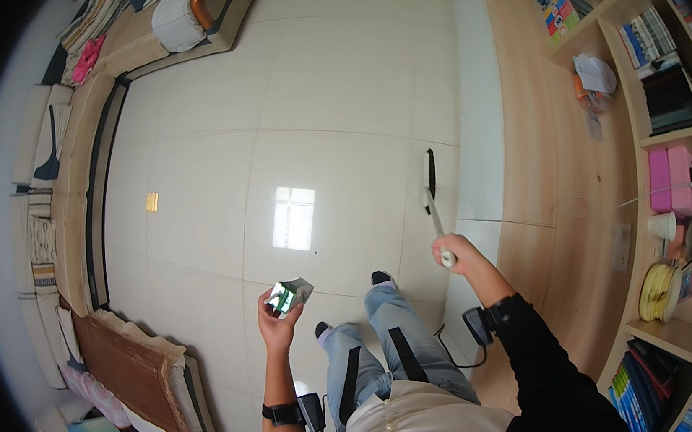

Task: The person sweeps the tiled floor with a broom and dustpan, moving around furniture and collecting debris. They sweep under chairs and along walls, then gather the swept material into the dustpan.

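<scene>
Fingers (275,311) grip a small carton (289,295); right hand (459,252) holds a broom (433,198).

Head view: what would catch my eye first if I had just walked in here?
Probably the two raised hands: the left hand holds a small green and white carton, and the right hand grips a long-handled broom whose dark head rests on the glossy tiled floor. Wooden bookshelves fill the right wall, and a long cushioned sofa runs along the left.
</scene>
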Demonstrator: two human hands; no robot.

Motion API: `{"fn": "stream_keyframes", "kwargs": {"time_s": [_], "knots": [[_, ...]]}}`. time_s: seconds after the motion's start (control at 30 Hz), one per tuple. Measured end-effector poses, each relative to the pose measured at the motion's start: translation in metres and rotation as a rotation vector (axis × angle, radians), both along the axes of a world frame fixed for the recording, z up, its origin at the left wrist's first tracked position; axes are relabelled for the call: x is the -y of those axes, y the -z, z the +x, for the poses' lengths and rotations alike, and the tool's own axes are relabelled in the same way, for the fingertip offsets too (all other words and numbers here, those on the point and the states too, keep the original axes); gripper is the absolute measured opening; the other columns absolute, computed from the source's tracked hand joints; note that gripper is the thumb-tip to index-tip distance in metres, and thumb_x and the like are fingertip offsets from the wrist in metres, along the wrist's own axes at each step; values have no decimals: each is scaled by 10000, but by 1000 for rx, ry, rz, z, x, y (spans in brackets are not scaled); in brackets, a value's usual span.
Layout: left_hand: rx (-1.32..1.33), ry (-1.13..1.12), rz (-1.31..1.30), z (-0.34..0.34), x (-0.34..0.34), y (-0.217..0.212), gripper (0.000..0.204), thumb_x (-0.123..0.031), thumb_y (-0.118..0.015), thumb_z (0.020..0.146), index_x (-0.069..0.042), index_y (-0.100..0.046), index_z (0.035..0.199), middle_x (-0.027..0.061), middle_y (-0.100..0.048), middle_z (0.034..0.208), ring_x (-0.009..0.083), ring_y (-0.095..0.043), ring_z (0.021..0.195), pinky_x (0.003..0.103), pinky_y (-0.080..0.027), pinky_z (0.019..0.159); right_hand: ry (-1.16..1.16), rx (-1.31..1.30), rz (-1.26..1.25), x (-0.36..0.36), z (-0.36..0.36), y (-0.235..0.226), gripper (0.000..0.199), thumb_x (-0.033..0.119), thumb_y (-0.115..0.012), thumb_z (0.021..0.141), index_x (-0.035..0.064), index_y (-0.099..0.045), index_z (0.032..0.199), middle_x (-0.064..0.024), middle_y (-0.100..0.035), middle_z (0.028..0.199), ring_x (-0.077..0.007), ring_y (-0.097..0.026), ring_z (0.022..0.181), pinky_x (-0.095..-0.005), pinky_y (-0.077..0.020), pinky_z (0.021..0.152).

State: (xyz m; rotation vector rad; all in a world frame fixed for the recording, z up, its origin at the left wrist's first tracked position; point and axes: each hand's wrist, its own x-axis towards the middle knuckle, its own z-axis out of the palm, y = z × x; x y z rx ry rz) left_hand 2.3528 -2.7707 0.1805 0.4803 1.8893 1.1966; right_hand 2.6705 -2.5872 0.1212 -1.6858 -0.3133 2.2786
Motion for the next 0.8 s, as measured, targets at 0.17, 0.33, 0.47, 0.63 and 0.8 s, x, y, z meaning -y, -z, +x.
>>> {"fn": "stream_keyframes", "kwargs": {"time_s": [0.17,0.33,0.47,0.63,0.8], "knots": [[-13,-64,-8,-3,21,-5,501,42,-638,565,-12,-401,1004,81,-476,920,160,-500,833,260,-425,729,167,-278,-117,-38,-11,27,81,62,-469,684,39,-418,625,-40,-403,476,-143,-399,383,-264,-322,336],[-52,-170,-25,-12,68,-9,508,-31,-681,555,-21,-425,994,92,-511,888,163,-522,794,264,-438,694,-284,80,40,-10,-5,8,64,117,-476,704,109,-414,690,-7,-387,474,-107,-365,361,-245,-296,314],[-71,-271,-7,-24,119,-12,512,-45,-686,553,-29,-426,993,88,-515,889,164,-525,793,263,-438,697,-314,-15,-132,34,-22,-33,96,136,-488,700,103,-401,678,-7,-383,469,-110,-342,319,-248,-287,290],[-65,-397,12,-30,191,-11,505,-46,-685,556,-28,-427,989,81,-511,892,159,-517,809,261,-434,706,-862,37,-62,107,-46,-84,112,138,-491,696,60,-411,710,-26,-408,497,-119,-383,356,-247,-336,316],[-106,-563,-13,-24,275,-10,504,-26,-687,548,-34,-430,981,71,-502,891,153,-512,813,260,-432,712,-1053,-46,-239,165,-90,-78,129,77,-491,691,25,-432,793,-40,-445,534,-115,-406,374,-248,-362,334]]}}
